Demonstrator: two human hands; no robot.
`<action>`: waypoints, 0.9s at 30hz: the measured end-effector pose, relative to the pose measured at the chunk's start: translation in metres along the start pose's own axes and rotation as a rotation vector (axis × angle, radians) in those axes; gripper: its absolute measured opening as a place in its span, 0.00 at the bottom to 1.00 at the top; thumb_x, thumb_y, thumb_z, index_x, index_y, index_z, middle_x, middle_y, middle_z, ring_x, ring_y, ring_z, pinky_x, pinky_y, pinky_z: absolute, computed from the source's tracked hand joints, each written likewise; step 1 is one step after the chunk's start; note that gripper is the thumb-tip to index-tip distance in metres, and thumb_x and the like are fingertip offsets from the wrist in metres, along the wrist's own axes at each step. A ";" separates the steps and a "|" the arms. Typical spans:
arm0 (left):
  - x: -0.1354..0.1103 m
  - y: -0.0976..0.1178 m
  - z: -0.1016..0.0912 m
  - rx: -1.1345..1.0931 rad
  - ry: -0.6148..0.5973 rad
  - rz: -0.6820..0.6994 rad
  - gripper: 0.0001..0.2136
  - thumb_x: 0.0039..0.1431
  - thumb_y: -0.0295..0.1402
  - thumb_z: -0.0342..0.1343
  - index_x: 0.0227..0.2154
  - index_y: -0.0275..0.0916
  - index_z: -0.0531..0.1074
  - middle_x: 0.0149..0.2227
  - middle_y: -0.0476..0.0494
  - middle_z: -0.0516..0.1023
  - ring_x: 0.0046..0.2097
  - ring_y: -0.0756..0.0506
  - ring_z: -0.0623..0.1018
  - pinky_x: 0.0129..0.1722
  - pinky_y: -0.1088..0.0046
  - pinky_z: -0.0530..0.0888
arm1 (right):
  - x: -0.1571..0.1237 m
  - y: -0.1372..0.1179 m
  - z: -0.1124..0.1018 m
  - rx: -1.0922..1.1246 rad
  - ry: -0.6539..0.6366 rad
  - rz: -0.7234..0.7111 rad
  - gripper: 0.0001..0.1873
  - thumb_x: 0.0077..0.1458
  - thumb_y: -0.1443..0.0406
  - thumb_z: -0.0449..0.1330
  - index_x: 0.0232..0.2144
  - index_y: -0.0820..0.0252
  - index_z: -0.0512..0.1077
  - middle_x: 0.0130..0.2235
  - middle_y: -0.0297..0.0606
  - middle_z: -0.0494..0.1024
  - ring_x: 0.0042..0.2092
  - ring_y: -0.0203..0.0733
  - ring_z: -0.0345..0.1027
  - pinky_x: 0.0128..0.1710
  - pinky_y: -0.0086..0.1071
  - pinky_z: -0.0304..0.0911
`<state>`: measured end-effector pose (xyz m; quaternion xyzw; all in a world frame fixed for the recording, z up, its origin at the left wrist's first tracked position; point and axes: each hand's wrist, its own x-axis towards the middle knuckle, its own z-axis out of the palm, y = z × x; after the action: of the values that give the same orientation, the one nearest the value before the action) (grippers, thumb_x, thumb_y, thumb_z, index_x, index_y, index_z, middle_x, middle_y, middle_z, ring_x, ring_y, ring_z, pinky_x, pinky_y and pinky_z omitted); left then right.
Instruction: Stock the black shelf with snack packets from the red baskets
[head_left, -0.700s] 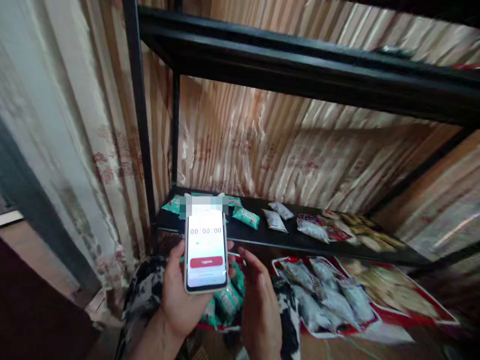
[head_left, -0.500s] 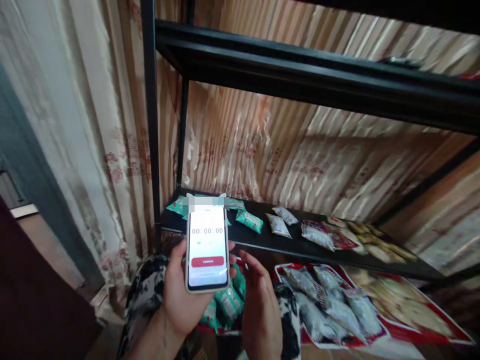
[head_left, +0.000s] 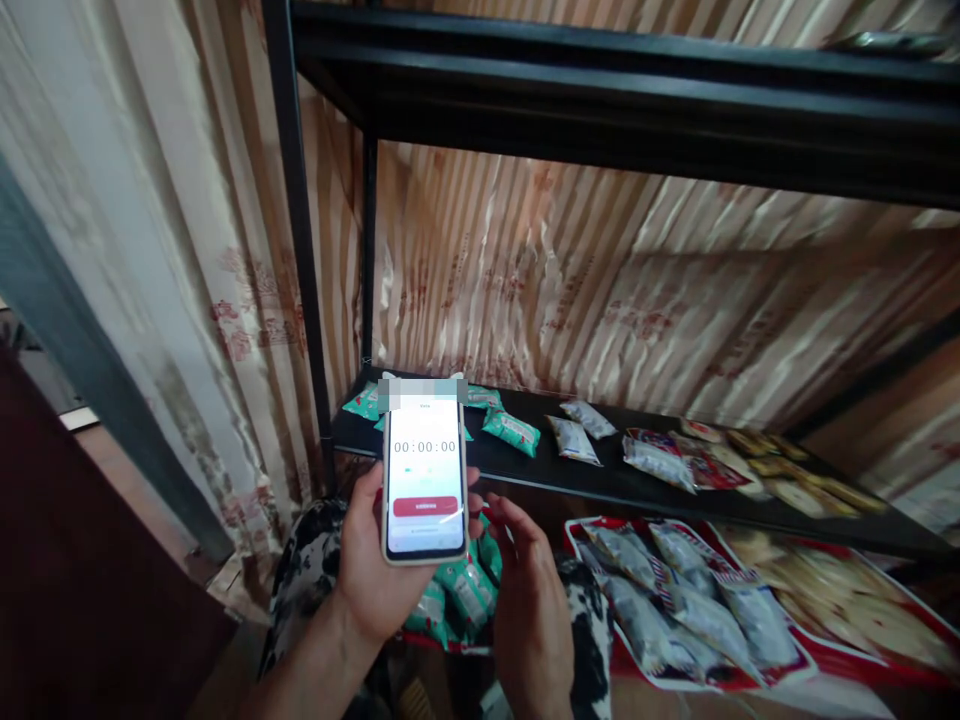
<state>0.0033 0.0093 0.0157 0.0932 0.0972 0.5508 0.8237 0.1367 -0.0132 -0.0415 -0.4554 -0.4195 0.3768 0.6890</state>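
Observation:
My left hand grips a smartphone upright in front of me. Its lit screen shows a timer reading 00:00:00 above a red button. My right hand hovers just right of the phone, fingers loosely apart and curled toward its edge, holding nothing. Under both hands lies a pile of green snack packets on a red tray. Black-and-white patterned trousers show beneath my arms.
A black metal shelf holds green packets, silver packets and red and yellow packets. A red tray with grey packets lies at lower right. Striped curtains hang behind. A dark board stands at lower left.
The view has shifted slightly, so the phone and both hands sit a little further right and higher. The grip on the phone is the same and the timer still reads zero.

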 end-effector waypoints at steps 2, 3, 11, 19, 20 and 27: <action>0.002 0.000 0.001 0.008 0.012 0.003 0.26 0.60 0.43 0.42 0.57 0.31 0.61 0.44 0.29 0.77 0.39 0.36 0.79 0.40 0.58 0.73 | 0.001 0.003 -0.002 -0.004 -0.001 0.010 0.20 0.58 0.51 0.49 0.45 0.54 0.70 0.49 0.39 0.73 0.51 0.45 0.66 0.50 0.39 0.60; 0.003 0.000 0.001 0.013 0.016 0.003 0.26 0.60 0.43 0.42 0.57 0.32 0.61 0.44 0.29 0.77 0.39 0.36 0.79 0.39 0.58 0.73 | 0.001 0.004 -0.003 -0.010 0.001 0.011 0.20 0.58 0.51 0.49 0.45 0.54 0.70 0.49 0.39 0.73 0.51 0.45 0.66 0.50 0.39 0.60; 0.010 0.000 -0.003 0.028 0.008 -0.003 0.27 0.60 0.43 0.43 0.59 0.33 0.58 0.45 0.29 0.77 0.40 0.37 0.79 0.41 0.58 0.73 | 0.005 0.013 -0.008 -0.038 0.018 0.063 0.21 0.58 0.51 0.48 0.46 0.55 0.70 0.50 0.41 0.73 0.52 0.45 0.66 0.50 0.37 0.61; 0.016 0.003 -0.009 0.017 -0.017 -0.007 0.26 0.60 0.43 0.43 0.57 0.33 0.61 0.45 0.29 0.77 0.41 0.37 0.78 0.42 0.58 0.72 | 0.005 0.007 0.001 -0.043 0.037 0.095 0.22 0.57 0.49 0.50 0.44 0.56 0.71 0.49 0.42 0.75 0.51 0.46 0.67 0.49 0.37 0.63; 0.017 0.003 -0.010 0.016 -0.016 -0.006 0.26 0.60 0.43 0.42 0.57 0.33 0.61 0.45 0.29 0.77 0.41 0.37 0.78 0.43 0.58 0.72 | 0.005 0.009 0.001 -0.040 0.028 0.094 0.23 0.57 0.49 0.50 0.44 0.56 0.71 0.49 0.42 0.75 0.51 0.46 0.67 0.49 0.37 0.63; 0.020 0.007 -0.010 0.000 -0.006 -0.018 0.25 0.60 0.43 0.44 0.55 0.34 0.64 0.44 0.31 0.77 0.41 0.38 0.78 0.45 0.57 0.71 | 0.008 0.025 -0.008 -0.047 -0.057 0.124 0.21 0.55 0.53 0.54 0.48 0.56 0.69 0.49 0.44 0.74 0.50 0.49 0.68 0.46 0.40 0.66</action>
<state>0.0020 0.0312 0.0071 0.0941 0.0955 0.5430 0.8290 0.1440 -0.0009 -0.0647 -0.4857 -0.4187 0.4218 0.6410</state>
